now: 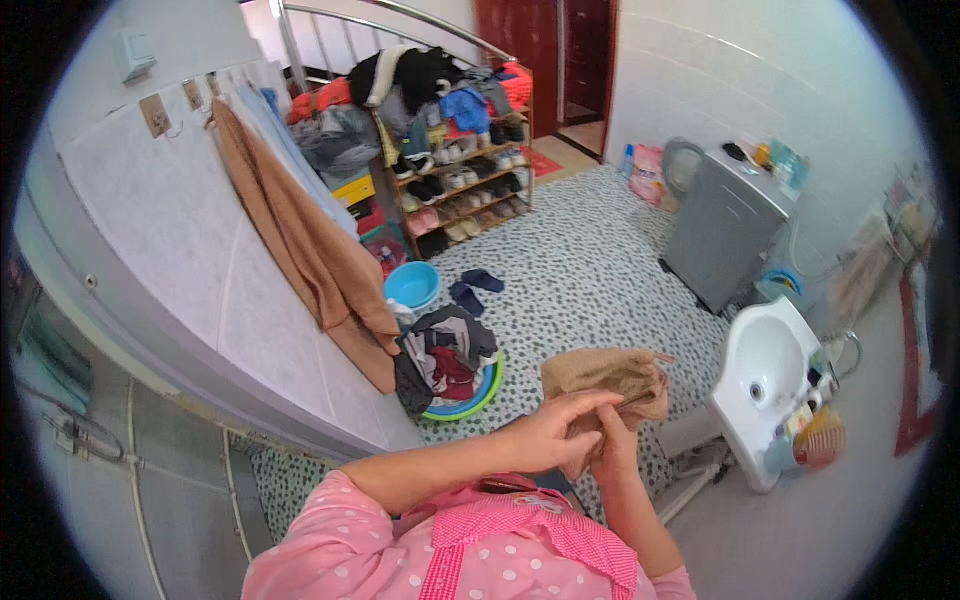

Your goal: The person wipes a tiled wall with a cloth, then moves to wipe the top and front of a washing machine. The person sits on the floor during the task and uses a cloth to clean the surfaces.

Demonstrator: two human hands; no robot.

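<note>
A tan cloth (600, 371), bunched up, hangs from both hands in front of my chest. My left hand (566, 431) comes across from the left, its fingers over the near part of the cloth. My right hand (616, 446) is close against it, thumb and fingers pinching the cloth's near edge. Part of the cloth drops below my fingers between the hands. The folds hide some of the fingertips. Below and left of the cloth, a green basin (491, 394) with a blue one inside stands on the floor, heaped with dark, grey and maroon clothes (454, 360).
A white washbasin (765, 360) with cups and a comb is at the right; a grey washing machine (720, 225) stands beyond it. Brown towels (300, 247) hang on the left wall. Blue slippers (476, 289), a light-blue basin (412, 283) and a loaded shoe rack (465, 180) lie ahead.
</note>
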